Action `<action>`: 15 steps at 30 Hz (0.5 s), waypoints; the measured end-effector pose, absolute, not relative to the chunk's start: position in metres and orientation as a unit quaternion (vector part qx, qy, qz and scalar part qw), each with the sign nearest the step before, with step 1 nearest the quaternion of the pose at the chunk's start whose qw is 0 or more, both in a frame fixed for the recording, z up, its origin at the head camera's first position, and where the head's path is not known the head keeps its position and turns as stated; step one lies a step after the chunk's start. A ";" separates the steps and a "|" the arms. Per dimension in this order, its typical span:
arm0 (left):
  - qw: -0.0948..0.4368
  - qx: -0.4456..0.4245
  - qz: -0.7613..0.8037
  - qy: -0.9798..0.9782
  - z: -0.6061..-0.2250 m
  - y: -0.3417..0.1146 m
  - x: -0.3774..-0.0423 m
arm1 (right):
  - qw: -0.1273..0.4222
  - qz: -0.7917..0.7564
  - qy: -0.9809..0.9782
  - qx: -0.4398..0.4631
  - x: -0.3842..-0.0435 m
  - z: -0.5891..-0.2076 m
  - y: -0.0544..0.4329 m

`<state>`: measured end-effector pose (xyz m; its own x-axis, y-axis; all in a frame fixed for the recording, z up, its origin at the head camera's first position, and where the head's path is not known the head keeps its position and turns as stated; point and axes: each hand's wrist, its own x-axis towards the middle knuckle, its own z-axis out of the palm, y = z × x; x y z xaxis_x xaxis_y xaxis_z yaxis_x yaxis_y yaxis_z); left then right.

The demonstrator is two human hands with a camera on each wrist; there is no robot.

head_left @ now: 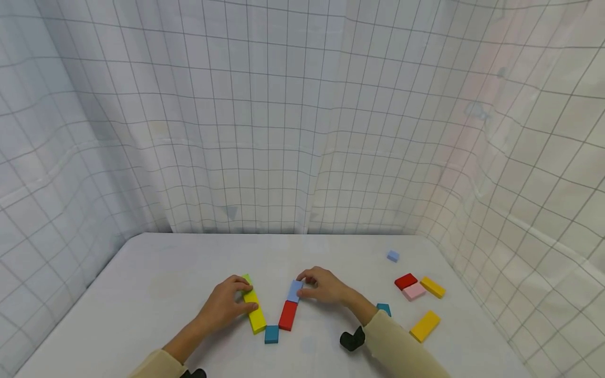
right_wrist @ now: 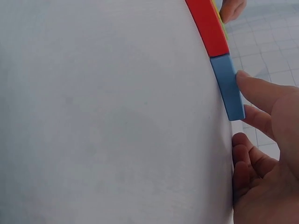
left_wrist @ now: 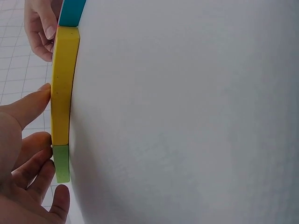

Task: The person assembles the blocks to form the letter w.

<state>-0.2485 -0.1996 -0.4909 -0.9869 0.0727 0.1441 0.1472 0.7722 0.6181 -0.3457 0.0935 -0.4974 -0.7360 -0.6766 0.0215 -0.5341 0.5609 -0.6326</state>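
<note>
My left hand (head_left: 227,302) rests over a long yellow block (head_left: 257,319), thumb and index finger laid across it. A short light-green block (left_wrist: 61,163) adjoins its far end in the left wrist view, close to the other fingers. My right hand (head_left: 326,286) holds a light-blue block (head_left: 295,290), thumb at its side and index finger at its far end. That block meets the end of a red block (head_left: 288,316). A small teal block (head_left: 271,334) lies between the near ends of the yellow and red blocks, so the row forms a V shape.
On the right of the white table (head_left: 189,257) lie a red block (head_left: 405,281), a pink block (head_left: 414,291), two yellow-orange blocks (head_left: 425,326) and a small pale-blue block (head_left: 393,256). Another teal block (head_left: 384,308) is partly behind my right forearm. Grid-patterned curtains (head_left: 264,131) surround the table.
</note>
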 end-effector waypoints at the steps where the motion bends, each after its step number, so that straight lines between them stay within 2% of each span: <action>1: 0.057 -0.059 -0.333 -0.939 -0.491 -0.200 -0.248 | 0.112 -0.316 0.877 -0.345 -0.346 -0.497 0.093; 15: 0.056 -0.059 -0.333 -0.939 -0.489 -0.200 -0.248 | 0.096 -0.313 0.873 -0.361 -0.341 -0.495 0.091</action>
